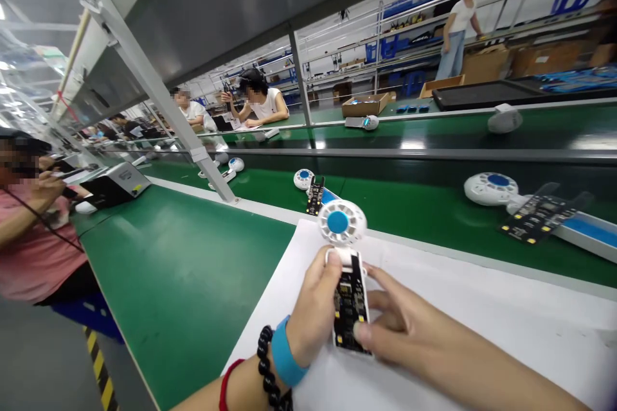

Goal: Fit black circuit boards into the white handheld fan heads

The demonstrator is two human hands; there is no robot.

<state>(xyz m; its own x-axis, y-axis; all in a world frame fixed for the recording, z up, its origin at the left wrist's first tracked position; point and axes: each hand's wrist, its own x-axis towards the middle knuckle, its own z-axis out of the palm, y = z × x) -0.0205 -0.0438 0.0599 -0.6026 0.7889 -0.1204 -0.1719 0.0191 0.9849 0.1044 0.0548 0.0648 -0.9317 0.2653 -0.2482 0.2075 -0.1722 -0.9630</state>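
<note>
A white handheld fan [354,226] with a round slotted head and blue centre is held over white paper. A black circuit board [348,308] lies in the fan's open handle. My left hand [308,308] grips the handle from the left, thumb near its top by the head. On the other side, my right hand [402,321] has its thumb pressed on the board's lower right and its fingers along the handle's right edge. The handle's underside is hidden.
White paper [434,308] covers part of the green bench [207,250]. Beyond its raised edge, a second fan [486,189] and a loose board [535,215] lie on a green belt [400,212]. A slanted post [159,87] rises on the left. Several people sit or stand around.
</note>
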